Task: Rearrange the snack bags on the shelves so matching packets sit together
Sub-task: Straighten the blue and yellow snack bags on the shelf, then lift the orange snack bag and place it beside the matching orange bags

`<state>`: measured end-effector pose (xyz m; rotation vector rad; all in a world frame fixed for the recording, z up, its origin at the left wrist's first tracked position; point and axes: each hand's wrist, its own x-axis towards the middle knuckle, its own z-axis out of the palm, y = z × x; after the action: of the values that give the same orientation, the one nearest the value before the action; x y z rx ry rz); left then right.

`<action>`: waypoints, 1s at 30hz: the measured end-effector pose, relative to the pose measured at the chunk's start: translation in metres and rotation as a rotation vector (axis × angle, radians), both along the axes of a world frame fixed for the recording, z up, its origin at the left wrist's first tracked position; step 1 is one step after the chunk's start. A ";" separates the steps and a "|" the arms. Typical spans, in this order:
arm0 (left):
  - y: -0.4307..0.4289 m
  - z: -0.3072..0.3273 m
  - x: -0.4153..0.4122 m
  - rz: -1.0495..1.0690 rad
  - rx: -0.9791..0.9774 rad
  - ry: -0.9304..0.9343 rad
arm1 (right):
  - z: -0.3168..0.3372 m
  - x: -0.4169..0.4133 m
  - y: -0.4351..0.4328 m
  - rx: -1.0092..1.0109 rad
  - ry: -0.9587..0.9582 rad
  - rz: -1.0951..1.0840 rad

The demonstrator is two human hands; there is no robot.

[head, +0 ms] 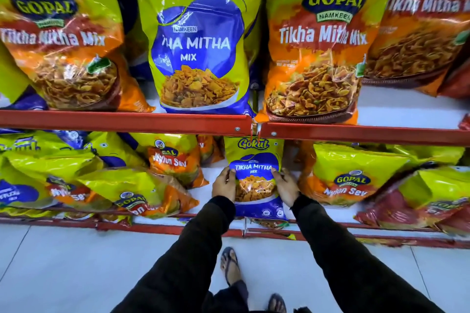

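The left hand (224, 184) and right hand (286, 187) each clasp one side edge of a Gokul packet (255, 178), fingers curled onto its front and thumbs at its rim, neither hand spread wide. Held from both sides like this, the soft bag stays upright and flat-faced, which probably makes it easier to slot into or lift out of a narrow gap. The packet stands on the lower shelf (175, 229), its top tucked just under the red rail of the upper shelf (122, 122).

Around it the sorting is plainly unfinished. To its left, a Gopal Nylon Sev bag (173, 160) leans near it, and further left more bags (106, 185) of mixed makes lie tumbled over one another. To its right another Nylon Sev bag (353, 175) stands close by, with red packets (407, 208) slumped beyond. So the held packet sits among strangers.

Directly above, on the upper shelf, a large Gokul bag (201, 48) of the same Tikha Mitha Mix stands between two Gopal Tikha Mitha bags (63, 38) (315, 51). That looks the likeliest company for the held packet, though whether it is being lifted out or set in cannot be told.

Below, the person's sandalled feet rest on the tiled floor (63, 262).
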<state>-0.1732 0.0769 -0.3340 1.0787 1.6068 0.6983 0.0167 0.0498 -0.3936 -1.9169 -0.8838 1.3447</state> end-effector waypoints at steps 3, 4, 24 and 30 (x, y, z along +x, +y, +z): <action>-0.008 0.006 0.002 0.038 0.026 -0.029 | 0.071 -0.020 -0.019 0.027 -0.074 0.001; -0.011 0.008 0.002 0.054 0.047 -0.035 | 0.078 -0.023 -0.024 0.065 -0.138 -0.005; -0.040 0.252 -0.078 0.316 1.061 0.292 | 0.326 -0.127 -0.049 1.087 -0.415 0.148; 0.003 0.299 -0.137 0.378 1.076 0.225 | 0.374 -0.193 0.007 0.917 -0.046 0.217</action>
<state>-0.3104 0.0798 -0.0349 1.6421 1.6339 1.8766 -0.1763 0.0566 -0.0196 -1.1533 -1.4429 0.7676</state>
